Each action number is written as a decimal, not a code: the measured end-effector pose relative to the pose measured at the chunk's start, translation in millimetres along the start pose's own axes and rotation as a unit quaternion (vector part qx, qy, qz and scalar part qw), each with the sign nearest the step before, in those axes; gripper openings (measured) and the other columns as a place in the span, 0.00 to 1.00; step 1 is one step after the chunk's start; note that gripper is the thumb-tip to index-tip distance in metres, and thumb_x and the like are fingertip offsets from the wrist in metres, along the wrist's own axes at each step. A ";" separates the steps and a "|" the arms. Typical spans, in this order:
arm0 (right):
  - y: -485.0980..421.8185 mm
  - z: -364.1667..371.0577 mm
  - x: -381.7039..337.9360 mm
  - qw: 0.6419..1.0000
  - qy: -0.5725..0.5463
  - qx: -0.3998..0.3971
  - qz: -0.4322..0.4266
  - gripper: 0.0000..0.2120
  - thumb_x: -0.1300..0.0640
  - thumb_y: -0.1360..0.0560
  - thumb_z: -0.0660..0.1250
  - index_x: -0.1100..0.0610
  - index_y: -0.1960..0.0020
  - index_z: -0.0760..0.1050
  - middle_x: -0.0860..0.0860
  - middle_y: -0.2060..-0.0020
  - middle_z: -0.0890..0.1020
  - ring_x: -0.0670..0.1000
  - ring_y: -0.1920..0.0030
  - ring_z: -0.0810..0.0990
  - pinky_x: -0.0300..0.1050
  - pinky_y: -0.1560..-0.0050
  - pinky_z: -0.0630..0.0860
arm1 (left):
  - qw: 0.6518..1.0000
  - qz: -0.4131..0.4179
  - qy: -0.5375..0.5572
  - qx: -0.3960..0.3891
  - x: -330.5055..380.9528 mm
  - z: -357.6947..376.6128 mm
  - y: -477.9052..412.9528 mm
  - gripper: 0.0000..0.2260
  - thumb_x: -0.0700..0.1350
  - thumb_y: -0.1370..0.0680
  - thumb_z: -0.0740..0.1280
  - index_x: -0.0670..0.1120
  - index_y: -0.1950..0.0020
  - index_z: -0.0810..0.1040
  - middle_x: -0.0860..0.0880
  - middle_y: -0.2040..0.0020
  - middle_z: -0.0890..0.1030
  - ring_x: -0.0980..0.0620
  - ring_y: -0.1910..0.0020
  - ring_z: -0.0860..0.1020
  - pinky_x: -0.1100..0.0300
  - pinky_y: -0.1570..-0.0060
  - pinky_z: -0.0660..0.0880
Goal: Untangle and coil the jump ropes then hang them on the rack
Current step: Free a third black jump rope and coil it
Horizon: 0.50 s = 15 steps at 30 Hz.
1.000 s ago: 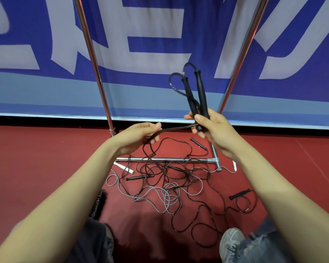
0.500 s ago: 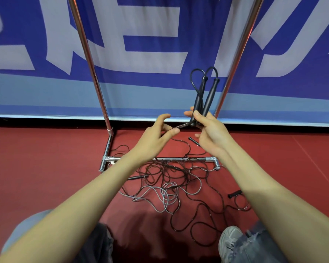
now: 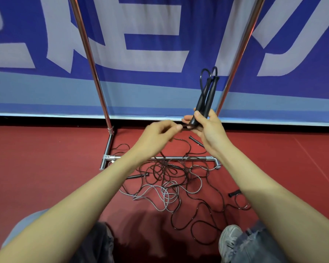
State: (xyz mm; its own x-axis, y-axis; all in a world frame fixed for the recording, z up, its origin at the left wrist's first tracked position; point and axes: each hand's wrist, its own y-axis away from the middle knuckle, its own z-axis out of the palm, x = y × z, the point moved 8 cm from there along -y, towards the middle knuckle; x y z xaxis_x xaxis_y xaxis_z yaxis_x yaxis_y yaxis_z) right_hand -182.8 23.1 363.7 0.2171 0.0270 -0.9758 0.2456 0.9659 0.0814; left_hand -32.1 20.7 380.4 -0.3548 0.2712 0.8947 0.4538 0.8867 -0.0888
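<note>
1. At chest height in front of the chrome tube rack point(image 3: 91, 59), your right hand point(image 3: 207, 128) grips two black jump-rope handles point(image 3: 207, 97) side by side. Fingers and thumb are curled round their lower ends. The tops point upward, with short loops of cord arching over them.
2. Your left hand point(image 3: 158, 135) pinches the thin black cord point(image 3: 184, 127) between thumb and fingertips, just beside the right hand. Its other fingers are curled in. From that pinch the cord appears to drop toward the floor, though the hand hides part of its run.
3. On the red floor point(image 3: 46, 168), a tangled heap of black and grey cords point(image 3: 169, 179) lies across the rack's base bar point(image 3: 160, 158), between the rack and your feet. One loose black handle point(image 3: 234, 192) lies at its right edge, and at least two more lie within or beside it.
4. Finding: the task is at an early stage. One rope has its handles paired, but its cord is not coiled and seems to lead into the heap. No finished coil is in view.
5. Nothing hangs on the uprights or base. The top rail is out of frame, so I cannot tell what it carries.
6. Outstanding: free the held rope, coil it, hang it, then repeat for every rope in the heap.
</note>
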 end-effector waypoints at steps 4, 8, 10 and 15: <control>6.6 8.8 16.3 0.990 -0.085 -0.026 0.112 0.02 0.61 0.19 0.59 0.56 0.49 0.70 0.55 0.58 0.82 0.53 0.61 0.85 0.48 0.51 0.80 | 0.998 0.030 -0.013 0.045 6.0 -28.0 -3.6 0.11 0.48 0.29 0.76 0.48 0.51 0.79 0.56 0.67 0.76 0.62 0.70 0.70 0.69 0.65 0.66; 13.5 21.9 24.3 0.981 -0.101 -0.062 0.152 0.04 0.62 0.19 0.59 0.58 0.48 0.72 0.57 0.59 0.83 0.54 0.57 0.84 0.49 0.48 0.80 | 0.963 0.088 -0.253 0.021 11.0 -6.5 1.4 0.24 0.58 0.34 0.77 0.52 0.43 0.74 0.59 0.55 0.79 0.62 0.58 0.76 0.60 0.57 0.72; 15.9 27.2 25.0 0.981 -0.093 -0.071 0.154 0.05 0.62 0.19 0.60 0.58 0.46 0.73 0.57 0.56 0.82 0.54 0.56 0.83 0.46 0.54 0.81 | 0.950 0.118 -0.282 0.067 15.5 -5.3 3.3 0.22 0.58 0.32 0.75 0.52 0.42 0.74 0.59 0.49 0.81 0.58 0.51 0.78 0.60 0.55 0.72; 22.6 33.0 28.8 0.978 -0.106 -0.080 0.160 0.06 0.62 0.19 0.59 0.59 0.44 0.72 0.58 0.50 0.80 0.56 0.53 0.80 0.48 0.47 0.80 | 0.948 0.209 -0.210 0.117 20.7 -12.5 4.8 0.10 0.57 0.29 0.71 0.55 0.51 0.77 0.57 0.56 0.78 0.58 0.59 0.77 0.54 0.59 0.77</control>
State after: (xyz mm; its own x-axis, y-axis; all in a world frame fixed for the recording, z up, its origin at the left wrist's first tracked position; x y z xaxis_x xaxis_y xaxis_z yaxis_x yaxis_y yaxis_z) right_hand -139.8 37.3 344.1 0.4533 0.2972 -0.8404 -0.0140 0.9450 0.3267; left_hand -27.1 25.9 403.9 -0.4998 0.6995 0.5108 0.4512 0.7137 -0.5358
